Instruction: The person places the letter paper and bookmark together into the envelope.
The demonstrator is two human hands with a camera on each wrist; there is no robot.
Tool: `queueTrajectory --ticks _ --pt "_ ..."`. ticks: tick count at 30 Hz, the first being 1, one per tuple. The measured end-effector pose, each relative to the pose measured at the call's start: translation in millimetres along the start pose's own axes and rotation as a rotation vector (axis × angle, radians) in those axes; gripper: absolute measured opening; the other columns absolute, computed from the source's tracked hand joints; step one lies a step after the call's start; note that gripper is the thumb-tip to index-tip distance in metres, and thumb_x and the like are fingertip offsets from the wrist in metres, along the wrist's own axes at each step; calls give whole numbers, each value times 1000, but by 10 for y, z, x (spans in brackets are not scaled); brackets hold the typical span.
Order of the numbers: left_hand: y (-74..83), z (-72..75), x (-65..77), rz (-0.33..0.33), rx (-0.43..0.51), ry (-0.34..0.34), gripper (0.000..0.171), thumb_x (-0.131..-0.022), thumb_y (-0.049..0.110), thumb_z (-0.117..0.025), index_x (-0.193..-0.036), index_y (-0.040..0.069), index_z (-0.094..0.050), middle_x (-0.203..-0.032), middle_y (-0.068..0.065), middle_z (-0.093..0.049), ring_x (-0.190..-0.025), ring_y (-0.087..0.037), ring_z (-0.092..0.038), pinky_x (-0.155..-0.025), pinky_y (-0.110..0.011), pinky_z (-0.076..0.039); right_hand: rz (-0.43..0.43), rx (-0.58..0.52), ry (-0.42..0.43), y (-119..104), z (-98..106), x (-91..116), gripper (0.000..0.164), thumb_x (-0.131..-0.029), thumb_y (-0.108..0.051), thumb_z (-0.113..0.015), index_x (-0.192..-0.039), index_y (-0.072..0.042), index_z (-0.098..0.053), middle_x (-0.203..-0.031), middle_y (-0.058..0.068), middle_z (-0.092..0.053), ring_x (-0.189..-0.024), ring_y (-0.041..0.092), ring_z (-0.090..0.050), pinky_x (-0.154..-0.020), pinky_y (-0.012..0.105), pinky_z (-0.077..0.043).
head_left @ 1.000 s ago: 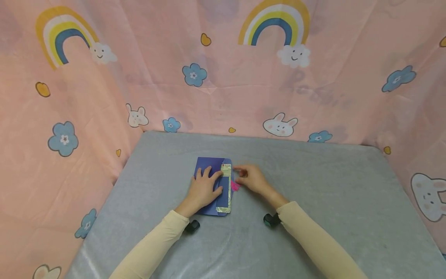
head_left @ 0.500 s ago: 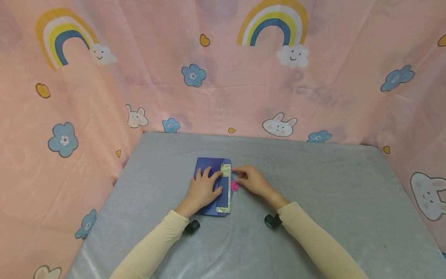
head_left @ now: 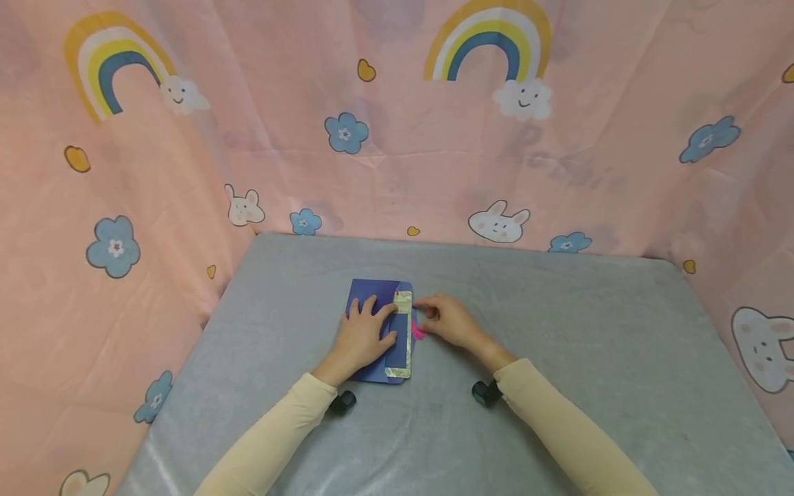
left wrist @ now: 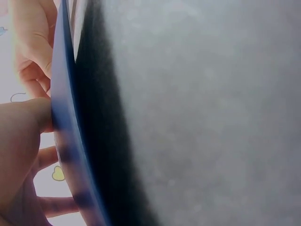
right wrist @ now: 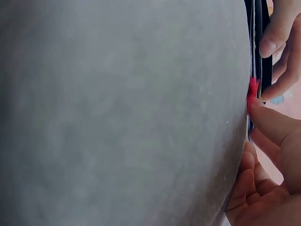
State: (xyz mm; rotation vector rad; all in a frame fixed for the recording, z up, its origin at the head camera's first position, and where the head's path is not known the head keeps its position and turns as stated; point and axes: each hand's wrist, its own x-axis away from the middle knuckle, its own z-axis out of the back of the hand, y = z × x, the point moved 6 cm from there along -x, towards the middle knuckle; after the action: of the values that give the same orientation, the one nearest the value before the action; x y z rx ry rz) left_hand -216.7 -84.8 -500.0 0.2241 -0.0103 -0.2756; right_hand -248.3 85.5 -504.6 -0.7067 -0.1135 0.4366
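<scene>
A flat blue folder [head_left: 372, 291] with a pale gold patterned frame [head_left: 406, 344] along its right part lies on the grey tabletop. My left hand [head_left: 362, 337] rests flat on it with spread fingers, the thumb reaching onto the framed part. A small pink tassel [head_left: 418, 331] sticks out past the right edge. My right hand [head_left: 453, 320] is at that edge, its index fingertip against the upper part and its thumb at the tassel. In the right wrist view, the thumb [right wrist: 270, 120] touches the tassel, and the folder's layers stand slightly apart. The left wrist view shows the folder's blue edge [left wrist: 70, 113] close up.
The grey cloth-covered table [head_left: 589, 358] spreads around the folder. A pink curtain [head_left: 397, 172] printed with rainbows, flowers and rabbits hangs behind it and along both sides. Small dark devices [head_left: 486, 393] are worn at the wrists.
My right thumb has lowered slightly onto the pink tassel, which now shows less of itself. My left hand and the folder have stayed in place.
</scene>
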Motion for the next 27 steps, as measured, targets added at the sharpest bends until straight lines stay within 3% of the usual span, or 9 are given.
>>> queueTrajectory --ticks 13,27 --pt "19 20 -2 -4 11 5 53 -86 45 -61 -136 33 -47 -145 -17 -43 -133 -54 -34 -95 -69 -36 0 113 -18 -73 -2 32 62 -76 -33 -77 -133 -21 -55 -82 1 -51 -67 11 -42 -62 24 -34" --pt "6 10 9 -5 -3 6 54 -86 46 -60 -137 34 -46 -145 -16 -43 -132 -54 -35 -95 -68 -37 -37 180 -86 -160 -48 16 64 -78 -40 -74 -135 -21 -53 -79 1 -48 -64 13 -39 -56 24 -29"
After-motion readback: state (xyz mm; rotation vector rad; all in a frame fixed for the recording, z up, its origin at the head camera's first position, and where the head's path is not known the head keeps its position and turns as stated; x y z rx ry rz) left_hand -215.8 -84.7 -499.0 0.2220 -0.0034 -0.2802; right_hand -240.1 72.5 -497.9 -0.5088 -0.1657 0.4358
